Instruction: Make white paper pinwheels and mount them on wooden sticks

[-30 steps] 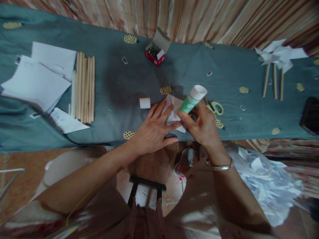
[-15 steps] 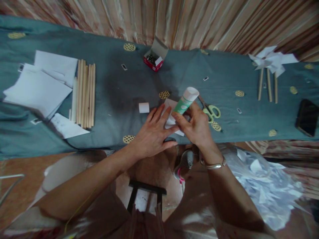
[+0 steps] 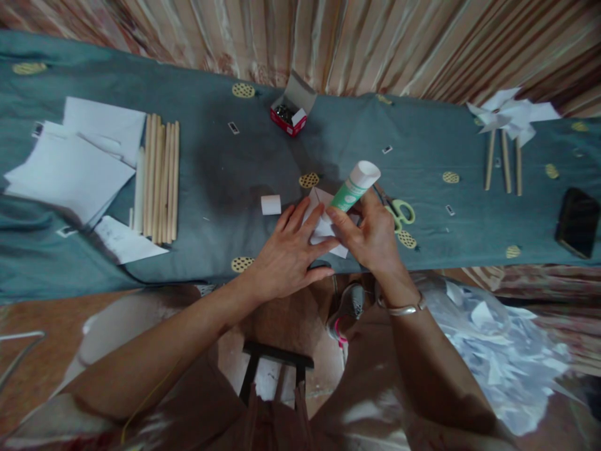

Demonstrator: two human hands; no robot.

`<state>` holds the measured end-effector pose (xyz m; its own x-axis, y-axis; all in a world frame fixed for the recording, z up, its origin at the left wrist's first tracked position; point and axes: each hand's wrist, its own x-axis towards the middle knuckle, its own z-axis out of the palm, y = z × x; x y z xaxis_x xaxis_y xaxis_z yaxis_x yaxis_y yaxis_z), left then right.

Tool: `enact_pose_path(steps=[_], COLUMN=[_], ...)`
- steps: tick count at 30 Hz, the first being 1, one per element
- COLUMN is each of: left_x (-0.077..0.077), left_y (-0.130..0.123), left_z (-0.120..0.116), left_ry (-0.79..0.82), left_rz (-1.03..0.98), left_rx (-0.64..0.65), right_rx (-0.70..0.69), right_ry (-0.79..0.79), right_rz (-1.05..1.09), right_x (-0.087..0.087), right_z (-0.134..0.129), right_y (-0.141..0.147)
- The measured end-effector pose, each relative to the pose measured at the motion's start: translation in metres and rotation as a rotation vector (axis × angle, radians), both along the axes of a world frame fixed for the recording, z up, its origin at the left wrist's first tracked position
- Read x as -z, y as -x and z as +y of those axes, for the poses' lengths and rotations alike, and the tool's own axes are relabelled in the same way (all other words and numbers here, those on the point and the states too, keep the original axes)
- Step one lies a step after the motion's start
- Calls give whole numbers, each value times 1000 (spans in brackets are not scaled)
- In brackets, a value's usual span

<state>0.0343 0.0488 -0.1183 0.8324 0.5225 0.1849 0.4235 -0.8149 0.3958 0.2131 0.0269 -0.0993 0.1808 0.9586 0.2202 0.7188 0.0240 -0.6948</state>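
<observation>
A green and white glue stick [image 3: 355,186] is gripped in my right hand [image 3: 372,233], tilted over a small folded piece of white paper [image 3: 320,195]. My left hand [image 3: 290,252] lies on that paper with its fingers spread, pressing its left side on the cloth. Part of the paper is hidden under both hands. A white cap [image 3: 271,205] rests left of my left fingertips. Just right of my right hand lie scissors with light green handles [image 3: 402,213], their blades partly covered.
On the left are white paper sheets [image 3: 70,169] beside a row of wooden sticks [image 3: 161,181]. An opened red box [image 3: 288,116] of small metal pieces stands at the back. Paper pinwheels [image 3: 511,116] and a phone [image 3: 578,222] lie right. A plastic bag of paper [image 3: 502,351] hangs below.
My right hand and the glue stick have shifted slightly to the right over the paper. My left hand stays in place.
</observation>
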Motion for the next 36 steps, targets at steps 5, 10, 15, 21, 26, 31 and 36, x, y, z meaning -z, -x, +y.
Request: enact_pose_path(steps=[5,10,15,21,26,31,36], left_x=[0,1,1,1,2,3,-2], left_y=[0,0,-1,-1,-1,-1,3], left_z=[0,1,0,0,1,1,0], left_ry=[9,0,-8,-29,-21,-32,-74], left_rz=[1,8,12,25,31,28,19], left_rx=[0,9,6,-5,-11,-5,20], right_rx=[-9,-7,7,3,30,68,172], right_ry=[-20,13,18,31,32,8,-33], right_rz=[-11,-12,-25,7,290,912,1279], right_x=[0,0,-3,-4,-7,-14,-15], right_z=[-2,-7,-10,-14,-15,-12,-14], right_y=[-4,-7,-6,-3,0,-11,-30])
